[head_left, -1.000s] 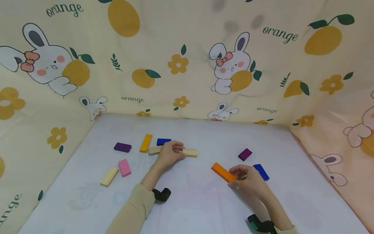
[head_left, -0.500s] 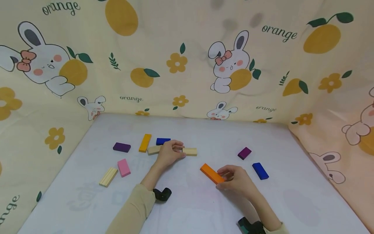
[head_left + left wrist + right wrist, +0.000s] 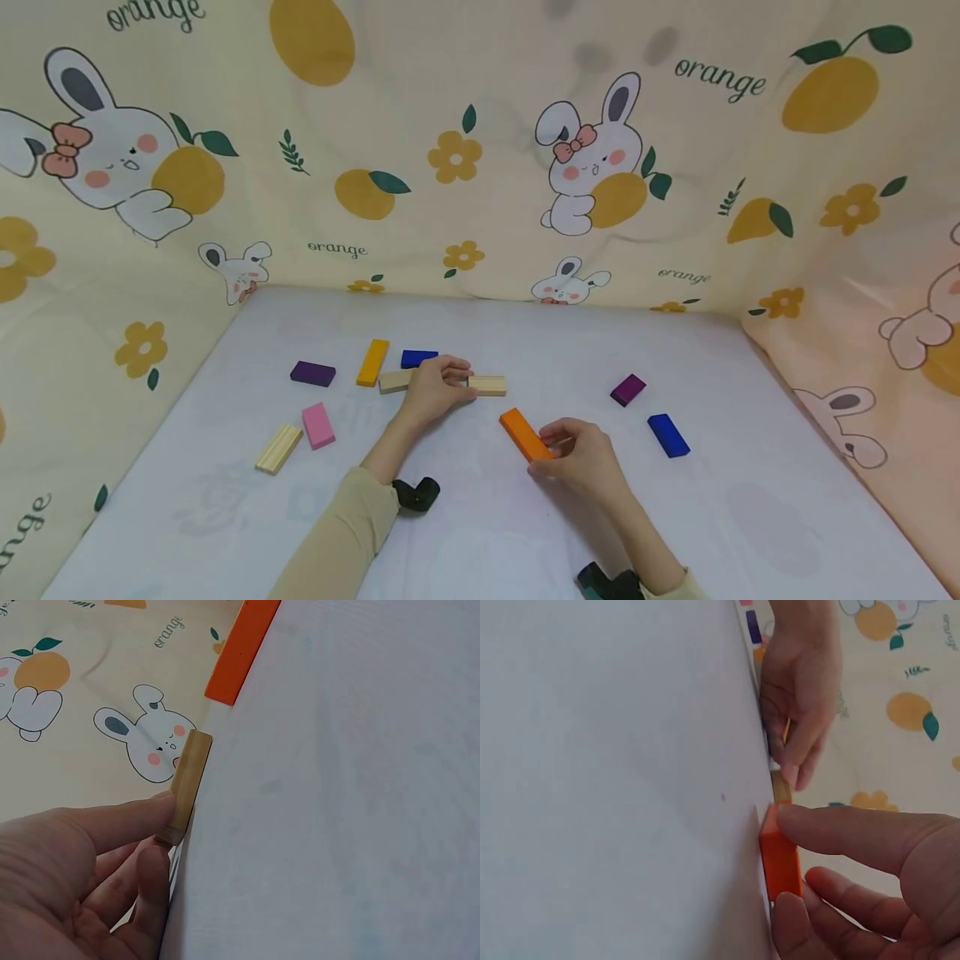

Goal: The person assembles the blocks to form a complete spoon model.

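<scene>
Near the middle of the white tabletop, my left hand [image 3: 433, 393] pinches the left end of a plain wooden block [image 3: 489, 386]. In the left wrist view the thumb and fingers close on the near end of that wooden block [image 3: 191, 772]. My right hand [image 3: 588, 462] grips the lower end of an orange block [image 3: 523, 433], which lies slantwise just in front and to the right of the wooden one. A narrow gap separates the two blocks in the head view. The right wrist view has the orange block [image 3: 781, 859] between thumb and fingers.
Left of my left hand lie a second wooden block [image 3: 394, 382], partly hidden, plus blue [image 3: 417, 358], yellow [image 3: 372, 362], purple [image 3: 312, 373], pink [image 3: 318, 425] and wooden [image 3: 279, 450] blocks. Purple [image 3: 627, 390] and blue [image 3: 668, 435] blocks lie right. Printed cloth [image 3: 495, 208] walls the table.
My right hand has moved left with the orange block, bringing it close to the wooden block and turning it a little steeper. The left hand stays where it was.
</scene>
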Available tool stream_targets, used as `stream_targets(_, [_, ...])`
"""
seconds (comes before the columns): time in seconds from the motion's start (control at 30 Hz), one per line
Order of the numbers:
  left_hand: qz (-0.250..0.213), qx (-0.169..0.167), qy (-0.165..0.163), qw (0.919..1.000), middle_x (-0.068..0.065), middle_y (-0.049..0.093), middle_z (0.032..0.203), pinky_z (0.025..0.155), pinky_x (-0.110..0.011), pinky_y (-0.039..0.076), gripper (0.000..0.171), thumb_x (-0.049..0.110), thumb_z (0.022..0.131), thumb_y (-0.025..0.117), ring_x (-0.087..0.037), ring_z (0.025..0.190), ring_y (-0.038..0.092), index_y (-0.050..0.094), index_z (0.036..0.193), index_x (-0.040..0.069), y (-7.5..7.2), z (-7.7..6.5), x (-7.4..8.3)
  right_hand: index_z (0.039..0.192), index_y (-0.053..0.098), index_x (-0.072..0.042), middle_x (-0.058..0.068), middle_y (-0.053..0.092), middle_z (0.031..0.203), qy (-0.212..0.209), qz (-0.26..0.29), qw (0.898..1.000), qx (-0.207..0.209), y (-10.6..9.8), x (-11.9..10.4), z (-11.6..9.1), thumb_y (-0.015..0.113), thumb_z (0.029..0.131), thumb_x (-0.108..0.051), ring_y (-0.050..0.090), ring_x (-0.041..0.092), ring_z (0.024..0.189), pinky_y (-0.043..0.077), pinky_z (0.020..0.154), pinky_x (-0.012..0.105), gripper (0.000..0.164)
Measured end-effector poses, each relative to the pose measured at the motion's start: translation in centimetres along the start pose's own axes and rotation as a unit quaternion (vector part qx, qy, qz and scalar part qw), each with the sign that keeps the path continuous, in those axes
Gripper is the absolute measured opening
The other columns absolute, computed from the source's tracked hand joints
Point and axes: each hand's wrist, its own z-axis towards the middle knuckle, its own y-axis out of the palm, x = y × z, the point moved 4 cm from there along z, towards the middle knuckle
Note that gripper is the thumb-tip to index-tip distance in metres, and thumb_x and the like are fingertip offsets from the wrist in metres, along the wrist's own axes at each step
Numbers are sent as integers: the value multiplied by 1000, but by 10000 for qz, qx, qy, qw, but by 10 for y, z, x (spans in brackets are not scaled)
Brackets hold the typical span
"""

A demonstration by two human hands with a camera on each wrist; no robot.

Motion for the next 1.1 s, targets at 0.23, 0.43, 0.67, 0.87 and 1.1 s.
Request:
stream_targets(0.23, [10, 6, -27, 10000, -6, 71, 104, 83, -32, 54, 40, 8, 80, 83, -17, 85, 65, 66, 116, 4, -1, -2, 3, 100, 71, -8, 0, 66, 89, 20, 156, 9999, 51, 4, -5, -3, 92, 67, -15, 58, 18, 78, 53, 71, 30, 40])
stream_targets(0.43, [-24, -22, 47, 10000, -5, 71, 102, 83, -33, 54, 40, 8, 79, 83, -17, 86, 65, 67, 115, 4, 0, 0, 1, 100, 71, -8, 0, 66, 86, -17, 332, 9993, -170, 6, -7, -3, 92, 67, -14, 58, 18, 76, 53, 69, 29, 40])
stream_targets(0.67, [-88, -43, 44, 9999, -3, 71, 101, 85, -34, 54, 41, 8, 79, 84, -17, 89, 65, 67, 116, 3, 0, 1, -1, 109, 69, -7, 3, 69, 101, -172, 599, 9968, -500, 3, -5, 0, 89, 69, -6, 62, 19, 75, 56, 69, 30, 44])
stream_targets(0.87, [-91, -61, 37, 9999, -5, 71, 103, 85, -34, 54, 41, 8, 80, 83, -18, 89, 65, 66, 117, 3, 1, 1, -1, 118, 67, -8, 8, 66, 117, -399, 690, 9938, -776, 3, -3, 5, 88, 70, -4, 64, 20, 71, 55, 69, 29, 52])
stream_targets(1.1, [-78, -61, 66, 9999, -4, 71, 102, 84, -33, 54, 40, 8, 80, 83, -17, 86, 65, 66, 116, 3, 1, 1, -1, 121, 66, -9, 7, 62, 124, -381, 716, 9931, -850, 9, -8, 7, 89, 70, -6, 63, 20, 70, 55, 68, 28, 56])
